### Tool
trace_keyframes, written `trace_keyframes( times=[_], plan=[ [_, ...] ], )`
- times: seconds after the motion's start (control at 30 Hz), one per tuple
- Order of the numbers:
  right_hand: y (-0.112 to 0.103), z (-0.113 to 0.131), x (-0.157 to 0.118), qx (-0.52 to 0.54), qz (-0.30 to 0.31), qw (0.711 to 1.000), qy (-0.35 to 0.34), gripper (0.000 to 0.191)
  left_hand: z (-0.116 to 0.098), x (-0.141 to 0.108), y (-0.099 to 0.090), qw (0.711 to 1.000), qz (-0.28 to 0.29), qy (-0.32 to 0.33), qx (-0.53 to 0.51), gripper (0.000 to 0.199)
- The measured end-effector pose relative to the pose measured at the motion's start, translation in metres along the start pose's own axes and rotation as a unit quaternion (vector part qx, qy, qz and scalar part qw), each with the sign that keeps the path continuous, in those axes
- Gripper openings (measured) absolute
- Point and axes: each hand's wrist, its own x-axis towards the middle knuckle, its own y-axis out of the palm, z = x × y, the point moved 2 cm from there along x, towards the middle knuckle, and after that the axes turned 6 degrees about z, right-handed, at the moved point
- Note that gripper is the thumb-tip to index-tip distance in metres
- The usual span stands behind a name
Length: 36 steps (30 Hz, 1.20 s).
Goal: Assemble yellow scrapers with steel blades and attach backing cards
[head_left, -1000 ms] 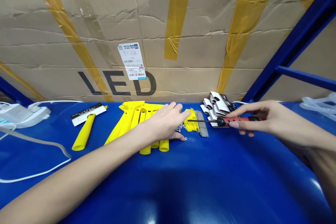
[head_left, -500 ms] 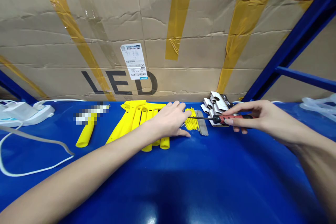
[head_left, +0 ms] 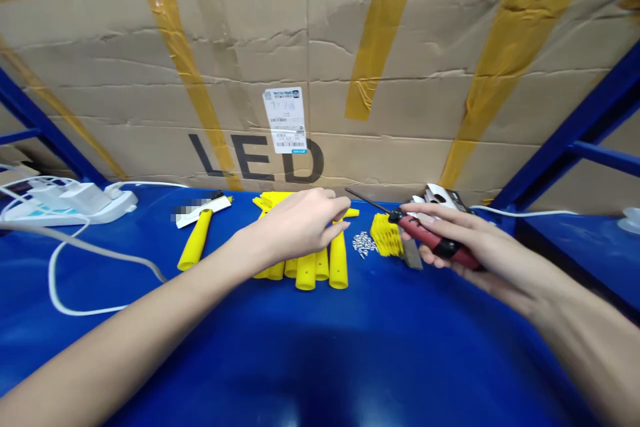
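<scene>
My right hand (head_left: 465,233) holds a screwdriver (head_left: 430,237) by its red and black handle, its thin dark shaft pointing up and left. My left hand (head_left: 315,220) is closed, thumb and forefinger drawn together above a row of yellow handles (head_left: 306,270); anything between those fingertips is too small or hidden to make out. Small silvery screws (head_left: 363,245) lie in a loose heap right of the handles. Beside them are stacked yellow plastic pieces (head_left: 386,235) and a grey metal strip (head_left: 412,252), partly behind my right hand.
A scraper-like tool (head_left: 196,240) with a yellow handle and partly blurred head lies left on the blue surface (head_left: 310,347). A white power strip (head_left: 113,203) and cables are further left. White card packaging (head_left: 443,195) stands behind my right hand. A taped carton (head_left: 400,147) forms the back.
My left hand has moved off the screws and back over the yellow handles. The screwdriver has tilted, tip raised away from the left hand's fingers. The view has shifted left.
</scene>
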Motion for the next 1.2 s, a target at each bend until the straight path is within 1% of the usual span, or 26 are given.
trace_keyframes(
  times=[0.07, 0.13, 0.2, 0.23, 0.27, 0.33, 0.37, 0.4, 0.43, 0.47, 0.53, 0.57, 0.63, 0.7, 0.73, 0.77, 0.8, 0.83, 0.87, 0.9, 0.93, 1.0, 1.03, 1.1, 1.2],
  plan=[
    [0.027, -0.001, 0.005, 0.045, 0.004, 0.999, 0.014, 0.050, 0.012, -0.016, -0.004, 0.999, -0.020, -0.030, -0.008, 0.025],
    [0.053, -0.001, 0.011, 0.061, 0.023, 0.998, 0.023, 0.055, 0.030, -0.036, -0.005, 0.996, -0.048, -0.078, -0.014, 0.026],
    [0.076, 0.001, 0.018, 0.057, 0.040, 0.997, 0.031, 0.055, 0.051, -0.058, -0.004, 0.986, -0.072, -0.148, -0.014, 0.025],
    [0.086, 0.002, 0.023, 0.051, 0.051, 0.997, 0.033, 0.050, 0.062, -0.071, -0.002, 0.979, -0.073, -0.190, -0.007, 0.025],
    [0.096, 0.003, 0.027, 0.044, 0.064, 0.996, 0.033, 0.042, 0.073, -0.083, 0.002, 0.970, -0.064, -0.236, 0.004, 0.024],
    [0.116, 0.004, 0.037, 0.021, 0.099, 0.994, 0.033, 0.026, 0.094, -0.106, 0.013, 0.946, -0.023, -0.323, 0.029, 0.026],
    [0.125, 0.005, 0.043, 0.006, 0.117, 0.993, 0.030, 0.025, 0.104, -0.117, 0.021, 0.932, 0.002, -0.362, 0.030, 0.030],
    [0.134, 0.005, 0.047, -0.010, 0.132, 0.991, 0.025, 0.028, 0.113, -0.125, 0.028, 0.921, 0.010, -0.388, 0.027, 0.037],
    [0.142, 0.006, 0.052, -0.028, 0.143, 0.989, 0.017, 0.031, 0.121, -0.132, 0.035, 0.913, 0.014, -0.406, 0.022, 0.043],
    [0.149, 0.006, 0.056, -0.046, 0.151, 0.987, 0.010, 0.033, 0.129, -0.138, 0.041, 0.907, 0.017, -0.421, 0.013, 0.044],
    [0.162, 0.005, 0.064, -0.078, 0.155, 0.985, -0.001, 0.035, 0.140, -0.145, 0.049, 0.901, 0.013, -0.434, -0.011, 0.038],
    [0.167, 0.004, 0.067, -0.094, 0.150, 0.984, -0.002, 0.037, 0.144, -0.147, 0.050, 0.899, 0.007, -0.437, -0.021, 0.034],
    [0.173, 0.004, 0.072, -0.116, 0.126, 0.985, -0.007, 0.040, 0.146, -0.149, 0.045, 0.898, -0.015, -0.439, -0.033, 0.029],
    [0.174, 0.006, 0.075, -0.113, 0.090, 0.989, -0.024, 0.043, 0.142, -0.149, 0.034, 0.902, -0.070, -0.425, -0.034, 0.026],
    [0.171, 0.008, 0.076, -0.101, 0.071, 0.992, -0.036, 0.043, 0.137, -0.148, 0.028, 0.909, -0.110, -0.401, -0.033, 0.023],
    [0.168, 0.011, 0.076, -0.084, 0.052, 0.994, -0.048, 0.041, 0.131, -0.145, 0.022, 0.920, -0.173, -0.350, -0.037, 0.018],
    [0.162, 0.015, 0.076, -0.065, 0.037, 0.995, -0.062, 0.039, 0.122, -0.142, 0.016, 0.930, -0.222, -0.289, -0.040, 0.015],
    [0.155, 0.018, 0.076, -0.046, 0.028, 0.996, -0.075, 0.037, 0.113, -0.137, 0.011, 0.939, -0.257, -0.226, -0.044, 0.013],
    [0.147, 0.021, 0.075, -0.028, 0.024, 0.996, -0.082, 0.037, 0.104, -0.132, 0.007, 0.945, -0.279, -0.162, -0.048, 0.014],
    [0.138, 0.024, 0.073, -0.014, 0.034, 0.995, -0.089, 0.037, 0.094, -0.126, 0.004, 0.951, -0.284, -0.109, -0.051, 0.016],
    [0.128, 0.025, 0.071, -0.004, 0.048, 0.995, -0.083, 0.039, 0.085, -0.119, 0.001, 0.957, -0.277, -0.063, -0.054, 0.019],
    [0.108, 0.024, 0.064, -0.020, 0.090, 0.993, -0.070, 0.044, 0.069, -0.105, -0.005, 0.965, -0.256, 0.000, -0.065, 0.022],
    [0.097, 0.023, 0.060, -0.039, 0.099, 0.992, -0.069, 0.043, 0.063, -0.098, -0.008, 0.969, -0.237, 0.024, -0.072, 0.024],
    [0.075, 0.021, 0.049, -0.081, 0.082, 0.990, -0.084, 0.041, 0.051, -0.084, -0.014, 0.975, -0.199, 0.061, -0.080, 0.032],
    [0.047, 0.020, 0.032, -0.178, 0.026, 0.979, -0.093, 0.040, 0.034, -0.064, -0.023, 0.980, -0.162, 0.092, -0.063, 0.045]
  ],
)
